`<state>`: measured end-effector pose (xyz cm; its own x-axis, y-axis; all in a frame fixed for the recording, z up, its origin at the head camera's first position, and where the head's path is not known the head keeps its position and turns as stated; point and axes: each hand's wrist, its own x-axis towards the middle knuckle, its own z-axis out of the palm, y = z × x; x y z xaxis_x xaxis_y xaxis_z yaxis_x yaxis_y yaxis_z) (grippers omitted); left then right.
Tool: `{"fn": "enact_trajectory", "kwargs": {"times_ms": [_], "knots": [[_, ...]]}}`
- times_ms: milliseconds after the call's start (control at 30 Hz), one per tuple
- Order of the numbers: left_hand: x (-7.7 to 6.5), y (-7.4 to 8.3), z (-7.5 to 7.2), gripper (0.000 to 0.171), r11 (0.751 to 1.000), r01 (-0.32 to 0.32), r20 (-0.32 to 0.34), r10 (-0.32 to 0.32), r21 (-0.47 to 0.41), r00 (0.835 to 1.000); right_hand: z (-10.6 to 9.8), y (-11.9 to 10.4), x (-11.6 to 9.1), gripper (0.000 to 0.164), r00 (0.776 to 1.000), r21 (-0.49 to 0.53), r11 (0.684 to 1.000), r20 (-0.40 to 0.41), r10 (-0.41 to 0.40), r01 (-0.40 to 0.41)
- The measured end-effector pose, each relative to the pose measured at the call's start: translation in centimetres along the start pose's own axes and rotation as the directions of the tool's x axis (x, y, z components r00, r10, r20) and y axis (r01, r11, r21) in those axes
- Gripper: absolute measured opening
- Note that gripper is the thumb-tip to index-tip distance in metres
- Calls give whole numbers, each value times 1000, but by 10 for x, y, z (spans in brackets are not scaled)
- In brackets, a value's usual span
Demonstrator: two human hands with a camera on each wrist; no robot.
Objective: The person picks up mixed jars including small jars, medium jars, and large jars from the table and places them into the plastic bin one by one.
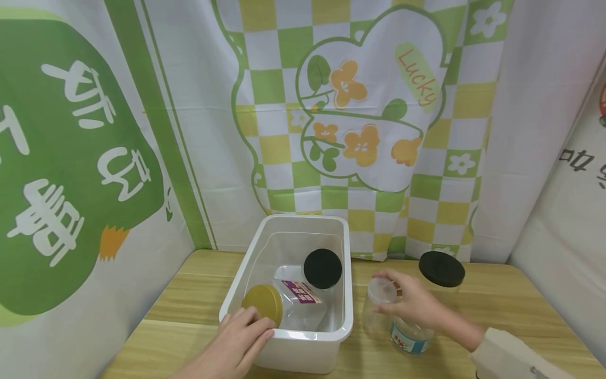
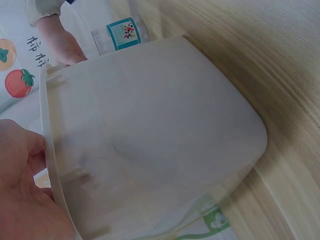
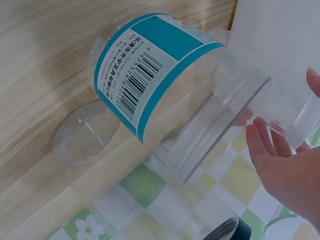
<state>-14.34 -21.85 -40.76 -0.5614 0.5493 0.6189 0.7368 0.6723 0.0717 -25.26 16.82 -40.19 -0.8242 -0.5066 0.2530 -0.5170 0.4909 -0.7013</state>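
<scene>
My left hand (image 1: 236, 339) grips the near left rim of a white plastic bin (image 1: 347, 295), fingers bent over the edge. Inside the bin lie clear jars, one with a gold lid (image 1: 263, 304) near those fingers and one with a black lid (image 1: 322, 269); a purple label shows between them. To the bin's right, my right hand (image 1: 414, 302) grips a small clear jar by its translucent lid (image 1: 382, 290), thumb and fingers on either side of it. Beside that jar stands an open-mouthed clear jar with a blue label (image 3: 132, 75), partly behind the hand.
A taller clear jar with a black lid (image 1: 442, 269) stands behind my right hand. The wooden table (image 1: 184, 300) runs back to a checked green and yellow cloth (image 1: 331, 202). More printed cloth hangs at the left and right sides.
</scene>
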Motion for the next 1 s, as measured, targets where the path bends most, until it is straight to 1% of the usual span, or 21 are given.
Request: {"fn": "enact_trajectory", "kwargs": {"times_ms": [167, 300, 600, 667, 833, 1000], "knots": [[-1, 1, 1, 15, 1000, -13, -29, 13, 13, 999, -2, -1, 1, 62, 1000, 3, 1000, 1, -23, 23], [0, 1, 1, 15, 1000, -12, -31, 13, 13, 999, -6, -3, 1, 63, 1000, 19, 1000, 10, -23, 22], [-1, 1, 1, 16, 1000, -14, -33, 15, 13, 999, -13, -6, 2, 62, 1000, -38, 999, -10, -19, 18], [-1, 0, 2, 18, 1000, -18, -37, 19, 16, 999, -14, -7, 2, 61, 1000, -34, 999, -15, -24, 23], [0, -1, 3, 22, 1000, -27, -46, 27, 11, 999, -18, -11, 2, 61, 1000, -18, 1000, -27, 2, -2], [0, -1, 3, 20, 1000, -20, -47, 20, 3, 999, -22, -14, 5, 60, 999, -42, 999, -31, 15, -16]]}}
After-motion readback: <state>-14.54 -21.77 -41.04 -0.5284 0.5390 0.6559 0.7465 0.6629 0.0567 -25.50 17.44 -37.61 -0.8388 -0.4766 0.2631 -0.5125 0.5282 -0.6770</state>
